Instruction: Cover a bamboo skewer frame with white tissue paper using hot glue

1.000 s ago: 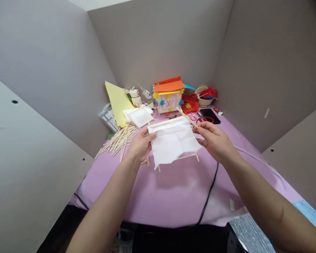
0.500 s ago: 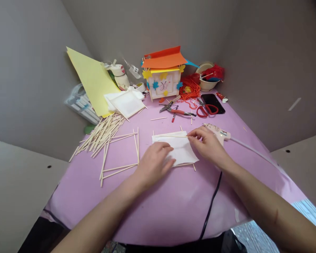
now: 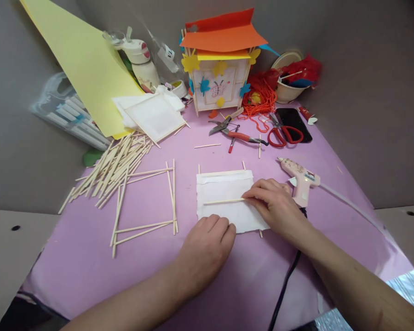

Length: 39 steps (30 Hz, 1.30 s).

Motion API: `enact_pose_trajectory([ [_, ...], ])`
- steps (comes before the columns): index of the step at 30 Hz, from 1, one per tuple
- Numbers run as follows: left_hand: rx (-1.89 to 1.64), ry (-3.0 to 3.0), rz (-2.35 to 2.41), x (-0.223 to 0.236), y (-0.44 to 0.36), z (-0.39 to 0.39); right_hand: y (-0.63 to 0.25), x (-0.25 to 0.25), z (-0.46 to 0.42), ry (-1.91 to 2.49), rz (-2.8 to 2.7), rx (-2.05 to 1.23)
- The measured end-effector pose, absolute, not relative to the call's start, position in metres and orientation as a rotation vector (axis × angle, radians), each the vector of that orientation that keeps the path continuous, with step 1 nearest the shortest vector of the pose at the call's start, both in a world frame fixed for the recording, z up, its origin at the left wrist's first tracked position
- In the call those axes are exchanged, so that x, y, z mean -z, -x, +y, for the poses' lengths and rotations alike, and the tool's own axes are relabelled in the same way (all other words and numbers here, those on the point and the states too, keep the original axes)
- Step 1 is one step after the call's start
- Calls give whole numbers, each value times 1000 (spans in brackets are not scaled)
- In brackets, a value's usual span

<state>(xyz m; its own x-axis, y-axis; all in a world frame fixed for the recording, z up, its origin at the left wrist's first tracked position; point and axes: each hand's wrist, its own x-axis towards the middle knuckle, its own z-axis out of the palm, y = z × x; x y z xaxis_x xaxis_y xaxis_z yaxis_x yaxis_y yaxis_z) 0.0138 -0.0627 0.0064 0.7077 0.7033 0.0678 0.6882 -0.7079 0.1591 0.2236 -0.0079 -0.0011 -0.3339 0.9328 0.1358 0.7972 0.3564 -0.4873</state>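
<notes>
Bench (image 3: 79,266): draped in pink cloth, with everything else on it or above it.
Yellow sheet (image 3: 83,64): leaning at a slant at the far left, beside a clear plastic case (image 3: 72,108).
Model house (image 3: 224,85): upright at the back, orange roof over white walls, yellow and blue cut-outs on the front around a butterfly picture.
Stick pile (image 3: 115,170): loose pale sticks heaped at the left, most slanting the same way.
Stick frame (image 3: 174,193): bare and roughly square, lying between the stick pile and the white sheet (image 3: 221,189), its sticks crossing at the corners.
White sheet: flat on the bench before the person; stick ends poke out past its far edge and at the near right; a stick lies along the far edge.
Left hand (image 3: 209,248): fingers curled under, knuckles up, at the sheet's near edge; fingertips hidden, so I cannot tell whether they hold anything.
Right hand (image 3: 272,202): over the sheet's right side, thumb and fingers pinched on one end of a thin stick.
Glue gun (image 3: 298,177): just beyond the right hand, nozzle to the left.
Red-handled scissors (image 3: 275,121): partly across a black phone (image 3: 298,120).
Thin stick (image 3: 224,201): across the sheet's middle, pointing left; contact with the sheet unclear.
</notes>
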Motion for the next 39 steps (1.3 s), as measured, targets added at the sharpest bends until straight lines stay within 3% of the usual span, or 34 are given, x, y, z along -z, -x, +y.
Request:
enact_pose_trajectory([
  [12,-38,-2729,1149,-7,-18,-67,-222,-1,-16,1384,-2398,-558],
  [24,-128,-2732,1188,-4,-19,-70,-225,-11,-24,1374,-2474,-648],
  [30,-350,-2784,1256,-4,-19,-69,-225,-9,-26,1364,-2531,-641],
  [39,-269,-2766,1258,-7,-17,-68,-225,-12,-27,1396,-2486,-744],
])
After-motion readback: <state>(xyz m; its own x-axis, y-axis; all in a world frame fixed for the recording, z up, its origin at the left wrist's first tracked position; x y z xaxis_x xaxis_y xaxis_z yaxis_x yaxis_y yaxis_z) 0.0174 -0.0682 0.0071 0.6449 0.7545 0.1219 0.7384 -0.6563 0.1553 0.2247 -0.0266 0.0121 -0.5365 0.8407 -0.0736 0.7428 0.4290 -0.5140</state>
